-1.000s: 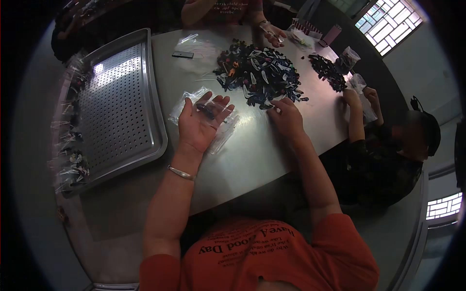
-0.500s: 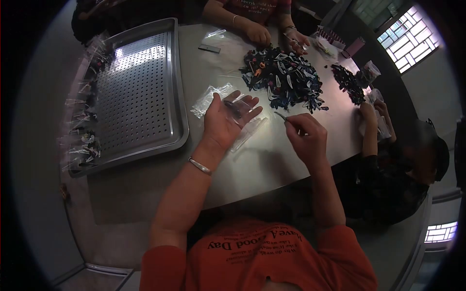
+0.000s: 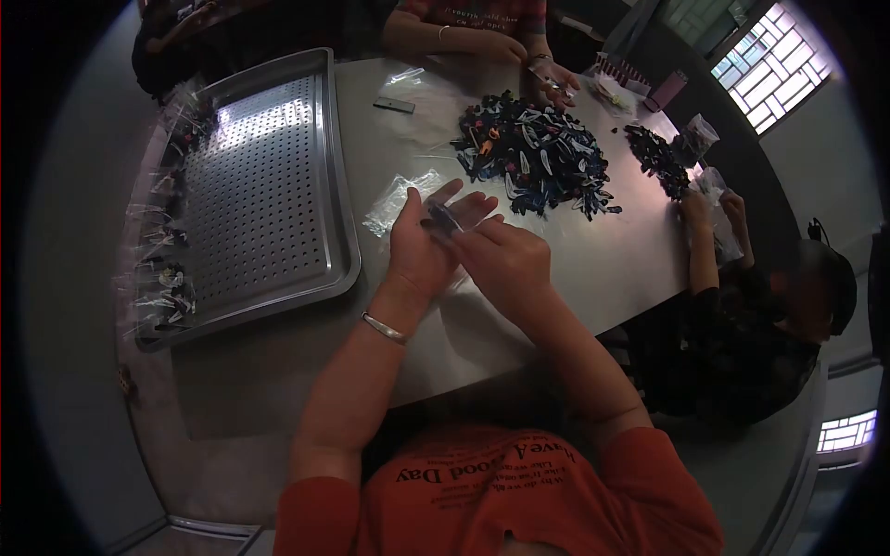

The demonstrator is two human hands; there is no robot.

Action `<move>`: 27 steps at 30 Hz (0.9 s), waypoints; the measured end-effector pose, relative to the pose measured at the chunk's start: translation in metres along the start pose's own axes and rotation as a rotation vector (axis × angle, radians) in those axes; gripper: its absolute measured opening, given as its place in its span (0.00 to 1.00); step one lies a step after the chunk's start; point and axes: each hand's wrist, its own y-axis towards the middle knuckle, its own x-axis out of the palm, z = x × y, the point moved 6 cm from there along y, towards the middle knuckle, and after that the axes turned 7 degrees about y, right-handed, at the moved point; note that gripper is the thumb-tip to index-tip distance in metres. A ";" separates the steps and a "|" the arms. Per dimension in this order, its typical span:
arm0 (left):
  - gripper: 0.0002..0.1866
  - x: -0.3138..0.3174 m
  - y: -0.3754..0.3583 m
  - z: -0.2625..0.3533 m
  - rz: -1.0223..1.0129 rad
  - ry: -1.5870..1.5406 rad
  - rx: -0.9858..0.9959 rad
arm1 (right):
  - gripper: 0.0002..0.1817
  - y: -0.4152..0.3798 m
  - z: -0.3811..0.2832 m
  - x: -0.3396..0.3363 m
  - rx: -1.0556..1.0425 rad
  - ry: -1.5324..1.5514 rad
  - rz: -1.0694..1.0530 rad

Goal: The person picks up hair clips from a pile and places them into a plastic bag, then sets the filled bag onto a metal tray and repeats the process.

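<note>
My left hand (image 3: 422, 250) is palm up over the table, its fingers apart, and a small clear plastic bag (image 3: 461, 215) rests on the palm and fingers. Dark hair clips (image 3: 443, 219) show inside that bag. My right hand (image 3: 505, 259) is closed in a pinch at the near right side of the bag, touching my left hand. The hair clip it held earlier is now mostly hidden by its fingers. Beyond both hands lies a large heap of dark snap hair clips (image 3: 542, 157).
Flat clear bags (image 3: 403, 199) lie just past my left hand. A perforated metal tray (image 3: 345, 213) stands on the left, filled bags along its far side. Co-workers' hands (image 3: 556, 85) work across the table and at right, near a smaller dark pile (image 3: 658, 159).
My right hand has moved left from beside the heap to the bag, bringing the hair clip with it. My left hand stays in nearly the same place, fingers slightly more curled.
</note>
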 end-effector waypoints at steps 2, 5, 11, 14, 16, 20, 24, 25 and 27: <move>0.32 -0.002 0.000 0.003 0.014 -0.007 0.013 | 0.08 -0.002 0.003 0.005 0.005 -0.007 -0.015; 0.32 -0.002 0.000 0.005 0.031 -0.043 0.035 | 0.08 -0.007 0.005 -0.012 -0.009 0.128 0.090; 0.31 -0.023 0.008 0.016 0.143 -0.244 0.085 | 0.06 -0.061 0.104 -0.023 0.562 0.359 0.097; 0.30 -0.015 0.005 0.013 0.154 -0.198 0.070 | 0.09 -0.078 0.153 -0.019 0.620 0.218 -0.018; 0.30 -0.012 0.003 0.010 0.197 -0.184 0.056 | 0.09 -0.071 0.164 -0.014 0.602 0.250 -0.016; 0.30 -0.015 0.004 0.010 0.206 -0.135 0.060 | 0.09 -0.042 0.146 0.003 0.491 0.247 -0.126; 0.30 -0.015 0.004 0.009 0.184 -0.109 0.048 | 0.06 -0.034 0.143 0.042 0.200 -0.097 -0.247; 0.30 -0.015 0.004 0.009 0.181 -0.109 0.046 | 0.06 -0.032 0.141 0.040 0.200 -0.100 -0.245; 0.29 -0.016 0.004 0.010 0.198 -0.101 0.059 | 0.04 -0.030 0.143 0.034 0.342 -0.074 -0.246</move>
